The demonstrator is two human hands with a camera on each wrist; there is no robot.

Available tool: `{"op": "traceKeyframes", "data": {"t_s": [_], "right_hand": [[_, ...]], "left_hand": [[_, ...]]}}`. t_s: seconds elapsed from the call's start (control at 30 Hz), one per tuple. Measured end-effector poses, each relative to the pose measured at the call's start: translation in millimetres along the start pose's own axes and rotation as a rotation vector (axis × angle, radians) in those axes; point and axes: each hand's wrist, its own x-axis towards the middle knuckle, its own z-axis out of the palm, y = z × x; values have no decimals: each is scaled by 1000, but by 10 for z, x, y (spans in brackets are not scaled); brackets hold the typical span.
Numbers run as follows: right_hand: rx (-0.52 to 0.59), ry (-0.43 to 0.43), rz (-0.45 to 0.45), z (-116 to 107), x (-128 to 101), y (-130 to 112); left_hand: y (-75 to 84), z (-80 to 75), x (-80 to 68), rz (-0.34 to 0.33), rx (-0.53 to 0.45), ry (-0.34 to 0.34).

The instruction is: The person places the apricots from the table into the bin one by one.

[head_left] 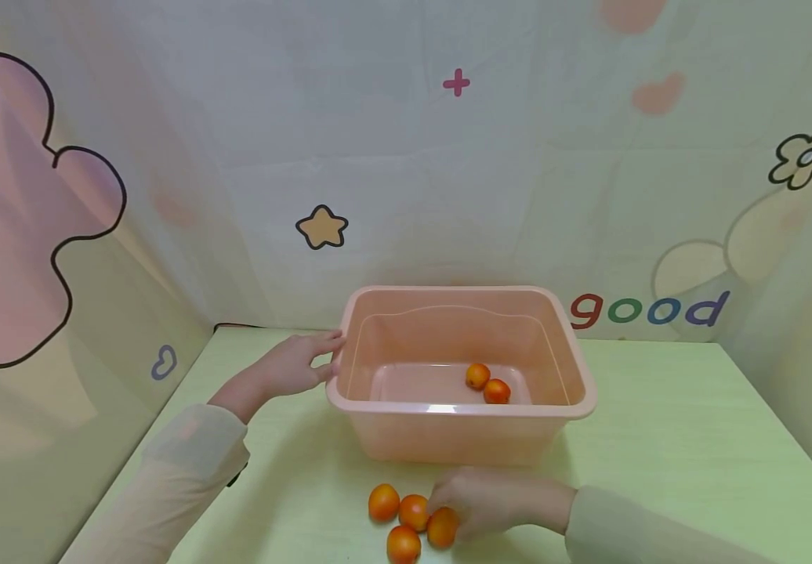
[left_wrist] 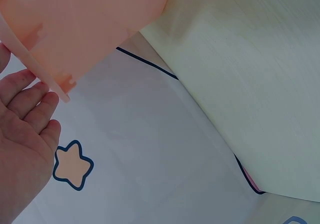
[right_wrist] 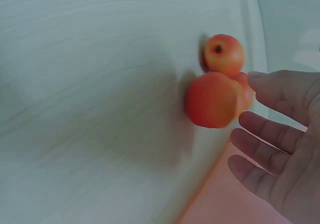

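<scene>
R hand (head_left: 492,501) grip apart, fingers loose over the nearest orange fruit (head_left: 442,526), touching it, not clamped. That fruit sits w/ three more (head_left: 384,502) on the counter (head_left: 660,439), just in front of the pink tub (head_left: 378,439). L hand (head_left: 298,363) grip apart, straight fingertips on tub's left rim. Two fruits (head_left: 487,384) inside tub.

At the right of the frame, the right hand (right_wrist: 285,149) spreads its fingers (right_wrist: 260,126) beside orange fruits (right_wrist: 214,100) lying on the pale desk (right_wrist: 90,99); whether they touch is unclear through blur.
</scene>
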Motion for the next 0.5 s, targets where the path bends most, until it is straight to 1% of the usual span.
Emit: {"op": "traceKeyframes", "data": {"t_s": [0.23,0.37,0.5], "right_hand": [[-97,12,-12,181,39,30],[-106,-5,-16,249,39,33],[-72,-28,-9,271,33,47]], "left_hand": [[23,-8,-7,-24,-19,-9],[25,-6,-8,-32,-23,-13],[22,-8,-13,-31,-26,-13]]}}
